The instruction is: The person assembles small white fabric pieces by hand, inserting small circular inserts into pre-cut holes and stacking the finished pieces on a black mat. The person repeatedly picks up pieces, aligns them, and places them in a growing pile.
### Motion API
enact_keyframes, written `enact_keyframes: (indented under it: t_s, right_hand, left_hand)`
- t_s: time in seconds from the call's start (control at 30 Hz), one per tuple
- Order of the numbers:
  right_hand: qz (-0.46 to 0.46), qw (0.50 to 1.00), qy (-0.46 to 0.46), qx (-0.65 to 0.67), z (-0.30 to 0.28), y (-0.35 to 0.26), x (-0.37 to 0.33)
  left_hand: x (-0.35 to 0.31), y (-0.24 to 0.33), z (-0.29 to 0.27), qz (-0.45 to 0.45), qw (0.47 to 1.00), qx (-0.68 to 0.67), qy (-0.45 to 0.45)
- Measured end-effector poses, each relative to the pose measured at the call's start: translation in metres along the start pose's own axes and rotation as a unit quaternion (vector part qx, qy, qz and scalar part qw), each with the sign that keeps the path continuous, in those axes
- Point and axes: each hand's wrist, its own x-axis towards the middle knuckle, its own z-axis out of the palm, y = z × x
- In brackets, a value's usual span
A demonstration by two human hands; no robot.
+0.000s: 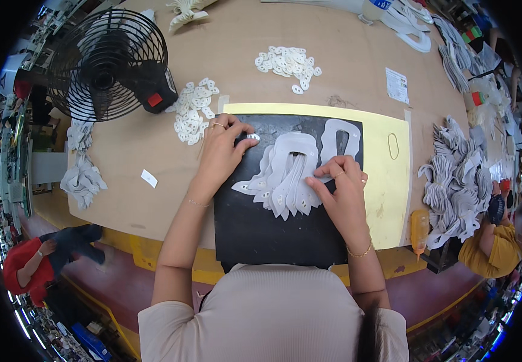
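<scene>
My left hand [223,146] is closed in a pinch on a small white oval piece [253,137] at the upper left of a black mat [261,238]. My right hand [342,190] bends over the mat's right side, thumb and fingertips closed on the lower part of a grey loop-shaped cut piece [331,134]. Its fingers hide part of that piece. Between my hands lies a fanned stack of similar grey pieces [294,143], their pointed tails toward me. Small pale ovals with dark marks sit on several tails.
Two piles of white ovals, one farther back [286,62] and one at left [193,113], lie on the brown table [134,148]. A black fan [107,72] stands far left. Grey pieces [457,181] are heaped at right, near an orange bottle [419,232]. Yellow sheet [387,199] borders the mat.
</scene>
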Motion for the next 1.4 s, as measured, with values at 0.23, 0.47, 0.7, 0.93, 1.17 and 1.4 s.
enact_keyframes:
  t_s: [0.23,0.47,0.7,0.93,1.17,1.4]
  right_hand:
    - [-0.003,1.000,-0.007,0.003,-0.005,0.002,-0.004]
    - [-0.021,0.999,-0.005,0.029,-0.010,-0.004,-0.005]
    - [-0.031,0.996,0.030,0.074,-0.009,0.000,-0.008]
    - [-0.047,0.986,0.063,0.148,0.008,0.008,-0.008]
    - [-0.060,0.981,0.059,0.176,0.015,0.010,-0.006]
    - [-0.053,0.974,0.066,0.208,0.014,0.010,-0.009]
  left_hand:
    - [0.016,-0.005,0.002,-0.009,1.000,0.017,-0.002]
    - [0.049,-0.020,-0.004,-0.038,0.996,0.025,-0.075]
    - [0.055,-0.014,0.004,-0.152,0.970,-0.189,0.002]
    - [0.047,-0.021,0.019,-0.150,0.944,-0.283,0.081]
    - [0.045,-0.042,0.017,-0.145,0.909,-0.380,0.088]
    - [0.043,-0.045,0.008,-0.137,0.868,-0.470,0.081]
